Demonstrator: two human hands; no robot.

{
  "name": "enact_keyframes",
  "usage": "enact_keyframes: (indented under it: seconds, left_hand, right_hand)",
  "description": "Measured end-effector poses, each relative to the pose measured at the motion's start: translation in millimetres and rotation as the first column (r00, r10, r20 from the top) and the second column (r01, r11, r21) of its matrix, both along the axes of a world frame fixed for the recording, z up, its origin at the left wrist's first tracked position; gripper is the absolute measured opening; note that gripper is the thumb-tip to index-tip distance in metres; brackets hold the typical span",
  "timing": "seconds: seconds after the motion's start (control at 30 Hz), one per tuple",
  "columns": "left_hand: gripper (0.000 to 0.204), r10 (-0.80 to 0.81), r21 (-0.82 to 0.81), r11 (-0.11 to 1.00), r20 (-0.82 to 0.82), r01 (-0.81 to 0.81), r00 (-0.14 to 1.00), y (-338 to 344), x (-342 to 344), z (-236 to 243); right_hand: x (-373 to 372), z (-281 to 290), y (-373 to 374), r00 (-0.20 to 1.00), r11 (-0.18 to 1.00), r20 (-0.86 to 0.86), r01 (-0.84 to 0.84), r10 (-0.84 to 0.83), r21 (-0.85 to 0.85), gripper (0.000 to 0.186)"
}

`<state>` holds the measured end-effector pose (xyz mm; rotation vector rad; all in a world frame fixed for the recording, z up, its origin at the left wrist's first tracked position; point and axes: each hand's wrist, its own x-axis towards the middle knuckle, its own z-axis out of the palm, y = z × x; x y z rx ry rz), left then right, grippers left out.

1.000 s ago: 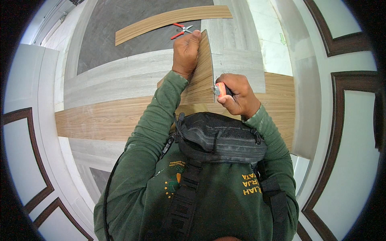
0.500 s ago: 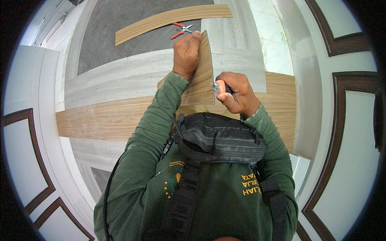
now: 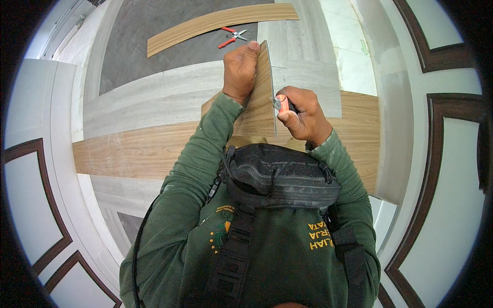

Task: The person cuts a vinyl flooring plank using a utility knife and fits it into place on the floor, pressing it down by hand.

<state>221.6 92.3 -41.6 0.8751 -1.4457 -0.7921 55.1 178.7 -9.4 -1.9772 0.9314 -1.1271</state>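
Gripped in my left hand is a wood-look plank, raised at a slant with its thin edge facing right. My left thumb lies near its far top end. My right hand is closed on an orange and black utility knife, whose metal end is against or very near that edge, at about mid-length. Beyond my left hand, red-handled snips lie open on the floor, beside a long narrow wood-look strip.
Floor of dark grey, light grey and wood-look planks, with white tiles along the right. White panelled doors with brown trim stand close on both sides, left and right. A black chest bag hangs below my hands.
My right hand with the knife has crept upward along the plank's edge, away from me. My left hand and the plank have shifted slightly to the right.
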Motion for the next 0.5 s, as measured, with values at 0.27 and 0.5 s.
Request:
enact_keyframes:
  seconds: [0.27,0.5]
  left_hand:
    - [0.047,0.010,0.012,1.000,0.034,-0.011,0.999,1.4,1.3,-2.0]
    - [0.045,-0.141,0.211,0.968,0.010,0.136,0.990,19.4,-7.5,1.3]
  right_hand:
    - [-1.8,-1.1,-6.4,1.000,1.000,-0.024,0.020,-0.020,0.017,0.032]
    - [-8.2,-23.9,-19.6,0.951,0.959,0.236,0.141,-0.200,0.248,0.038]
